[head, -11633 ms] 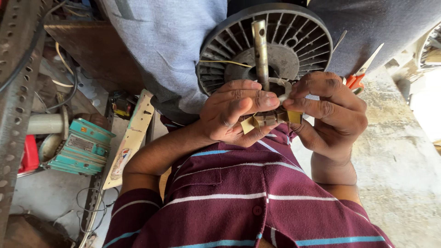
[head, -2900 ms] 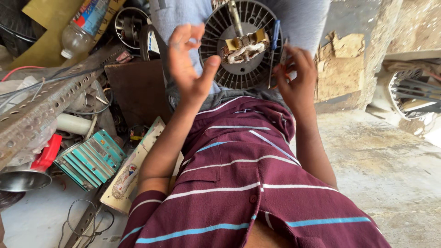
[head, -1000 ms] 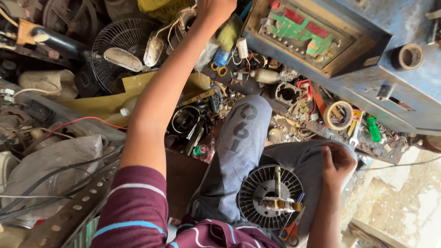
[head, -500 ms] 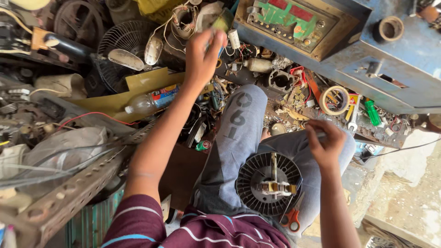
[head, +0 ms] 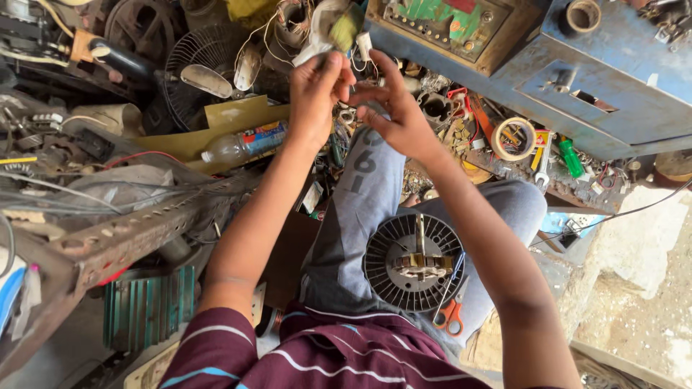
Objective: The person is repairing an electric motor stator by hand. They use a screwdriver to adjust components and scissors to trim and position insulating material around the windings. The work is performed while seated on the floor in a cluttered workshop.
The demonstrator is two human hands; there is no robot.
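Both hands are raised out in front of the person, close together over the cluttered bench. The left hand (head: 315,90) has fingers curled, fingertips pinched toward the thumb — what it pinches is too small to tell. The right hand (head: 395,115) is spread narrow, index finger pointing up and left toward the left hand, thumb underneath; whether anything sits between its fingers cannot be told.

The fan motor (head: 413,262) lies in the lap, flat on the grey trousers (head: 364,187), round face up. It is a dark ribbed disc with slots running out like spokes. A metal shaft with a brass-coloured block crosses the middle, long axis running away from the person. Orange-handled scissors (head: 450,314) lie just beside its lower right rim, touching the lap.

Both arms reach forward, elbows bent. A plastic bottle (head: 241,143) lies on its side near the left forearm. A roll of tape (head: 513,139) sits right of the right hand — well apart.
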